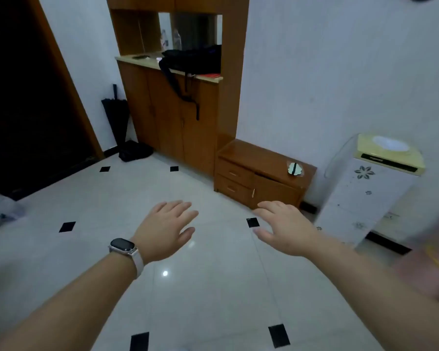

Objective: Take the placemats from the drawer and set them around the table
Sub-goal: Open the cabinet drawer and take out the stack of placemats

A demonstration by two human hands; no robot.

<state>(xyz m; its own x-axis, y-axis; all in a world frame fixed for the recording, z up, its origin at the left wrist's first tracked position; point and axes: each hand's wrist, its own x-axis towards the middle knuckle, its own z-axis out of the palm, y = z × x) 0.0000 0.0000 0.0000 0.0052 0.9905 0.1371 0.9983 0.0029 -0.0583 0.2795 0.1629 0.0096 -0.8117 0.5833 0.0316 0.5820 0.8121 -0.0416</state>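
A low wooden cabinet (264, 173) stands against the white wall ahead, with two shut drawers (235, 182) on its left side and a door on its right. No placemat shows. My left hand (166, 229), with a watch on its wrist, is stretched out over the floor, fingers straight and holding nothing. My right hand (284, 226) reaches forward beside it, fingers spread and empty, just short of the cabinet's front. Both hands are apart from the cabinet.
A tall wooden cupboard (173, 110) with a black bag (195, 59) on its counter stands behind the low cabinet. A black umbrella (117, 115) leans left of it. A white water dispenser (365, 193) stands at the right. White tiled floor (188, 287) lies below my arms.
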